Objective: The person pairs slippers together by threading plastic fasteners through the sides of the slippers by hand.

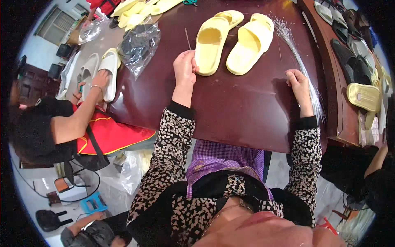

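Note:
A pair of yellow slippers lies in front of me, the left slipper [208, 51] and the right slipper [247, 49], toes pointing away. Part of another yellow slipper [234, 17] shows behind them. My left hand [185, 68] is closed beside the left slipper's heel, and a thin wire-like strand [188, 39] sticks up from its fingers. To the right, my right hand [298, 84] is closed in a pinch; anything between its fingertips is too small to make out. Along its outer side runs a bundle of thin translucent strands [294, 45].
The dark red table [234, 111] bears a dark item in clear plastic [139, 45] and piled yellow slippers [135, 12]. At left, another person's hand [101, 78] touches a white slipper [109, 76]. A raised wooden edge [325, 53] separates off more slippers [364, 96].

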{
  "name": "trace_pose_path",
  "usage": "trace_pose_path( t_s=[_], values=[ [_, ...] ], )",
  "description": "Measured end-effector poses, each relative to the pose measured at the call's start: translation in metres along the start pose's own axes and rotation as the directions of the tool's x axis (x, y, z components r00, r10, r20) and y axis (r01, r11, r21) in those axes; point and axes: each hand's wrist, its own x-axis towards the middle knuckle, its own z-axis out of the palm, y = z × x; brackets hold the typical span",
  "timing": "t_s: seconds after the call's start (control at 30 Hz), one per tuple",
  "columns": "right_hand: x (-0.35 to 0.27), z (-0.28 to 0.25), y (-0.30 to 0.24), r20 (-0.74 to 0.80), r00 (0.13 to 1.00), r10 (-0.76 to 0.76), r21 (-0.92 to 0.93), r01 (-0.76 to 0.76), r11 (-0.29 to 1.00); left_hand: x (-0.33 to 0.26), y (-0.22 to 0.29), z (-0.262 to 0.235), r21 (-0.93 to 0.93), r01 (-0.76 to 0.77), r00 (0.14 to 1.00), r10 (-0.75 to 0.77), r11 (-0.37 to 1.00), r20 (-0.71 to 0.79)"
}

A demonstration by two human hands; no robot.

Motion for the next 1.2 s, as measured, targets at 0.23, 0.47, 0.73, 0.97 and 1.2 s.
trace_pose_path(
  t_s=[0.23, 0.47, 0.73, 0.97, 1.2],
  values=[
    [0.000, 0.039, -0.003, -0.021, 0.991, -0.134, -0.091, 0.131, 0.987, 0.007, 0.000, -0.019, 0.022, 0.009, 0.999, -0.009, 1.000, -0.040],
    [0.028, 0.111, -0.069, 0.208, 0.904, -0.374, -0.345, 0.426, 0.837, 0.009, 0.005, -0.038, 0.030, 0.011, 1.000, -0.011, 0.999, -0.017],
    [0.100, 0.187, -0.065, 0.204, 0.917, -0.343, -0.361, 0.396, 0.844, 0.014, 0.004, -0.055, 0.033, 0.023, 0.996, -0.020, 0.999, -0.085],
    [0.118, 0.208, -0.054, -0.035, 0.940, -0.340, -0.510, 0.275, 0.815, 0.012, 0.007, -0.054, 0.069, -0.001, 0.997, 0.007, 0.998, -0.082],
    [0.093, 0.236, -0.086, 0.086, 0.918, -0.388, -0.607, 0.357, 0.710, 0.030, -0.004, -0.050, 0.037, -0.122, 0.983, 0.126, 0.992, -0.133]
  ],
)
